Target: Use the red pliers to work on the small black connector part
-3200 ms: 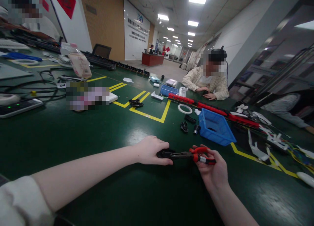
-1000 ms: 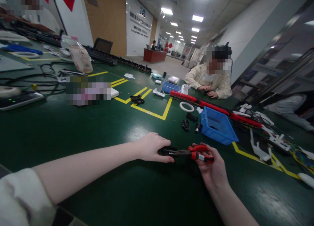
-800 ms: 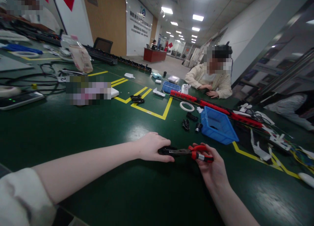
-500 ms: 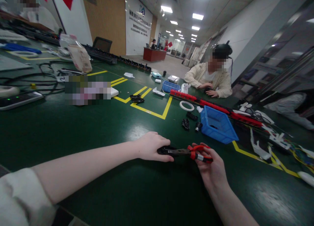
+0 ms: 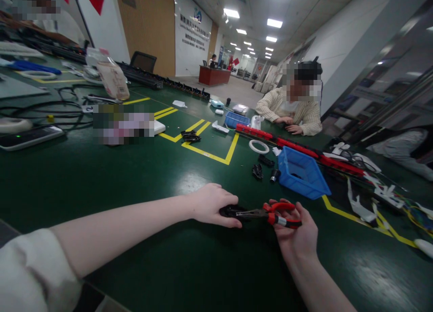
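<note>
My left hand (image 5: 216, 205) is closed around a black part (image 5: 231, 211) low over the table, gripping it between thumb and fingers; most of it is hidden by the hand, so its kind does not show. Red-and-black needle-nose pliers (image 5: 280, 214) are held in my right hand (image 5: 299, 233), with the fingers about the handles. Their slim jaws (image 5: 253, 213) point left and reach the black part; whether they pinch it I cannot tell. Behind the hands lie small black parts (image 5: 257, 171) and a black cylinder with a silver band (image 5: 274, 175).
A blue bin (image 5: 302, 174) stands at the right, before a red strip (image 5: 294, 148). White ring (image 5: 259, 146), black pieces (image 5: 191, 136) and yellow tape lines mark the green table (image 5: 142, 181). A bottle (image 5: 113, 79) and phone (image 5: 32, 137) are at left. A person (image 5: 292, 106) sits across.
The plier handles have spread wider apart, and my right hand has moved slightly right with them. My left hand keeps its hold on the black part. The view has shifted a little.
</note>
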Tool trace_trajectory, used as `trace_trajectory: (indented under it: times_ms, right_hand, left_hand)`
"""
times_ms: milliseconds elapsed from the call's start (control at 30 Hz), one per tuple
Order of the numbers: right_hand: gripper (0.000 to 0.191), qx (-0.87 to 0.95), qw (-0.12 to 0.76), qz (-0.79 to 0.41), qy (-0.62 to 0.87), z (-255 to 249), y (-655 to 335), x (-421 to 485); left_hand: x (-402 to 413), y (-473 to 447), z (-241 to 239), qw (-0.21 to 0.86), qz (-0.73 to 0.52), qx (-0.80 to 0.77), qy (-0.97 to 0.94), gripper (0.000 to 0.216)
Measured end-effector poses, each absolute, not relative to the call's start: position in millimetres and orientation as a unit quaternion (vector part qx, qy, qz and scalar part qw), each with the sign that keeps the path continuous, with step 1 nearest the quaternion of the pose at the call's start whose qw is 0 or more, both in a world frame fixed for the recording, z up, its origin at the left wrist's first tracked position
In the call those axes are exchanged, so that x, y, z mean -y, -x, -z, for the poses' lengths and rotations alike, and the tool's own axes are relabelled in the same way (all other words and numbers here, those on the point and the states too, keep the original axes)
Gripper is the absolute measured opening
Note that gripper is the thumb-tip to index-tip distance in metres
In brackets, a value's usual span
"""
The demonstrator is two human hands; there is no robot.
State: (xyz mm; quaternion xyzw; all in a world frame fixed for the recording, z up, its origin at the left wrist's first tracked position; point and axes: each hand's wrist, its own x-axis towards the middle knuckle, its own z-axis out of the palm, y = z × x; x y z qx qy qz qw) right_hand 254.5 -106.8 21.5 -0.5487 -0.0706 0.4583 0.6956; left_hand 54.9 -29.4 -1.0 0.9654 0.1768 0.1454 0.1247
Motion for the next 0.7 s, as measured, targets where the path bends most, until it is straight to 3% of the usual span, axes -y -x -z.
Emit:
trace_trajectory:
  times_ms: [300, 700]
  right_hand:
    - [0.031, 0.112, 0.708, -0.440, 0.542, -18.4, -250.3, 111.9]
    - [0.021, 0.092, 0.715, -0.438, 0.537, -17.4, -253.5, 111.1]
  left_hand:
    - [27.4, -55.6, 1.7, 0.117, -0.139, -0.121, -0.976, 0.042]
    - [28.9, -55.9, 1.1, 0.109, -0.130, -0.140, -0.975, 0.042]
